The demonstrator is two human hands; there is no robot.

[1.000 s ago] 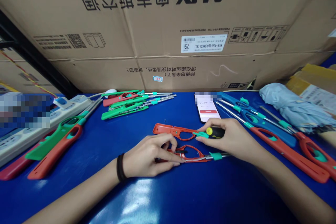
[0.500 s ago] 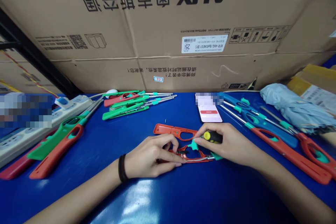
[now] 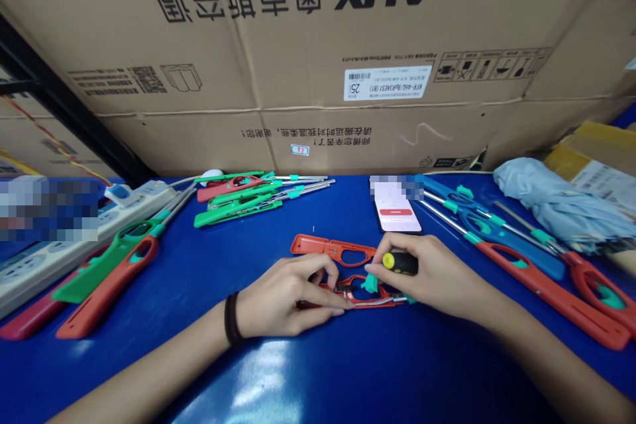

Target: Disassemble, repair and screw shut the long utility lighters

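My left hand point(image 3: 293, 295) is closed on an opened red utility lighter body point(image 3: 380, 303), pinning it to the blue table. Inside the shell a thin wire and dark inner parts show, partly covered by my fingers. My right hand point(image 3: 432, 271) pinches a small teal trigger point(image 3: 370, 283) over the finger hole of that body. The same hand also keeps a yellow-and-black screwdriver point(image 3: 401, 263) in its palm; its shaft is hidden. Just behind both hands lies the other red shell half point(image 3: 322, 247), inner side up.
Several opened green and red lighters point(image 3: 243, 199) lie at the back left. Assembled lighters point(image 3: 106, 278) rest by a white power strip point(image 3: 30, 271). A phone point(image 3: 396, 212), more lighters point(image 3: 551, 291) and a blue-grey bundle point(image 3: 551, 202) are rightward. A large cardboard box point(image 3: 298, 79) stands behind.
My right hand has brought the teal trigger slightly down and to the right, closer to the red lighter body. The screwdriver has tilted with it. My left hand has stayed still.
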